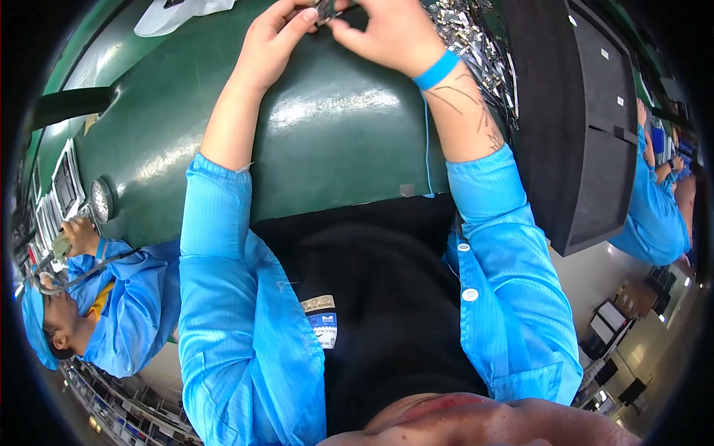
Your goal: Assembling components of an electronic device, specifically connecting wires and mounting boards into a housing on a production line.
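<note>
At the top edge of the view, my left hand (274,39) pinches a small dark part (323,12) between thumb and fingers. My right hand (394,33) meets it from the other side, its thumb against the part and its fingertips partly cut off by the frame. The part is too small to name by kind. A blue wristband (437,70) circles my right wrist, and a thin blue cord (428,145) runs from it down to the table's near edge. Just right of my right hand lies a heap of small cables with metallic connector ends (462,30).
Under my hands is a shiny green tabletop (335,149). A tall black case (569,119) borders the right side. White plastic (182,16) lies far left, near a dark bar (71,108). A round lamp (101,199) and a co-worker in blue (130,312) are at left; another blue sleeve (654,223) shows right.
</note>
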`<action>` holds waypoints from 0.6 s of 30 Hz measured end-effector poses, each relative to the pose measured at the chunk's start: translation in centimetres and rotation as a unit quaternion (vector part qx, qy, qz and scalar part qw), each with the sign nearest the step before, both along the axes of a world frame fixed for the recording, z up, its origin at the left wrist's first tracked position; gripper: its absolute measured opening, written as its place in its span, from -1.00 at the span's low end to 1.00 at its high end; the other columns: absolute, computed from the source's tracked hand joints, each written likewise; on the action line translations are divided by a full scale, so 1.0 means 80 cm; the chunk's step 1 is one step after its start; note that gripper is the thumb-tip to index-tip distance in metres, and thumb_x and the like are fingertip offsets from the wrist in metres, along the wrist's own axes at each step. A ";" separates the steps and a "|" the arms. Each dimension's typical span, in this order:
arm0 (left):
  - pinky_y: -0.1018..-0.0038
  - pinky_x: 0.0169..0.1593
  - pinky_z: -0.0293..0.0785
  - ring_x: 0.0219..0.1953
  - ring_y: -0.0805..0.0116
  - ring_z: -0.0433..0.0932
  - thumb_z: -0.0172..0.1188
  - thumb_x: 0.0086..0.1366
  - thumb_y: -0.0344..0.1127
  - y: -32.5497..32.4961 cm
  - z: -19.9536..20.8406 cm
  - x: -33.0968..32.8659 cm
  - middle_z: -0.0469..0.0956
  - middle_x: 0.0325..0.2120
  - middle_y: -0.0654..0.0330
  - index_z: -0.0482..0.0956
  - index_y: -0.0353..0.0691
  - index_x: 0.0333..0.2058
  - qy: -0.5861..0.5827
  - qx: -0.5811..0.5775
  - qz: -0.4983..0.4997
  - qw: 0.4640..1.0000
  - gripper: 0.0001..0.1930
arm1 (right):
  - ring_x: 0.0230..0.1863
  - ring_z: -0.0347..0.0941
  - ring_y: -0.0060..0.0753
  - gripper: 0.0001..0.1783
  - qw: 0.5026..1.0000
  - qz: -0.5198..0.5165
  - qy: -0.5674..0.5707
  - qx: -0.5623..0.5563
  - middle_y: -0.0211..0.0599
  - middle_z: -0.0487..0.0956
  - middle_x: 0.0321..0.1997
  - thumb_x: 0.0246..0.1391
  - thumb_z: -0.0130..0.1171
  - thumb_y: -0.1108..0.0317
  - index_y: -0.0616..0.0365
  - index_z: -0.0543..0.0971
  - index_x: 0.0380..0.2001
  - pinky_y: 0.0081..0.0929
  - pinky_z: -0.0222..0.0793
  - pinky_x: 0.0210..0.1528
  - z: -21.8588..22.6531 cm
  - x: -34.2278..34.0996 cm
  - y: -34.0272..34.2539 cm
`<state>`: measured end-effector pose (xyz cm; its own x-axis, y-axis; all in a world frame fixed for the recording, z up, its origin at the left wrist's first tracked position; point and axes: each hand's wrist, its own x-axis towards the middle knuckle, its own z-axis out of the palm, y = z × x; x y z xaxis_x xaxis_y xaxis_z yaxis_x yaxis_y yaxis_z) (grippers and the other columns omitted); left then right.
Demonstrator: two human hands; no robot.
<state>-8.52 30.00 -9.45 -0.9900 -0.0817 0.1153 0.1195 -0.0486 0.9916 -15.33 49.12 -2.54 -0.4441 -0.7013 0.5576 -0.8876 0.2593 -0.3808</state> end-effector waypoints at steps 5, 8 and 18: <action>0.52 0.00 0.56 -0.15 0.47 0.62 0.19 0.42 -0.49 0.005 0.007 -0.001 0.65 -0.22 0.21 0.57 -0.32 -0.10 -0.048 -0.070 -0.002 0.996 -0.88 | -0.14 0.56 0.00 -0.65 0.997 0.046 -0.063 -0.027 -0.15 0.66 -0.26 -0.15 0.37 0.44 0.12 0.66 -0.18 -0.12 0.44 -0.02 -0.053 -0.013 -0.011; 0.55 -0.07 0.55 -0.21 0.49 0.61 0.18 0.43 -0.47 0.001 -0.009 -0.009 0.65 -0.26 0.22 0.57 -0.31 -0.13 -0.059 -0.064 0.016 0.996 -0.91 | -0.09 0.56 0.01 -0.65 0.995 0.055 -0.081 -0.022 -0.13 0.66 -0.21 -0.14 0.37 0.45 0.14 0.66 -0.18 -0.13 0.44 0.02 -0.053 -0.017 -0.010; 0.67 -0.36 0.43 -0.45 0.62 0.52 0.29 0.36 -0.44 0.000 -0.007 -0.016 0.64 -0.43 0.29 0.59 -0.24 -0.23 -0.044 -0.083 0.142 0.985 -0.93 | -0.36 0.58 -0.53 -0.83 0.945 -0.005 -0.316 -0.080 -0.30 0.67 -0.34 0.15 0.37 0.38 0.19 0.69 -0.21 -0.57 0.51 -0.27 -0.084 -0.022 -0.008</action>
<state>-9.82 29.97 -10.02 -0.9370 -0.3432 0.0655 0.0185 0.1383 0.9902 -17.09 48.46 -9.23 -0.7303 -0.6248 0.2763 -0.4668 0.1610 -0.8696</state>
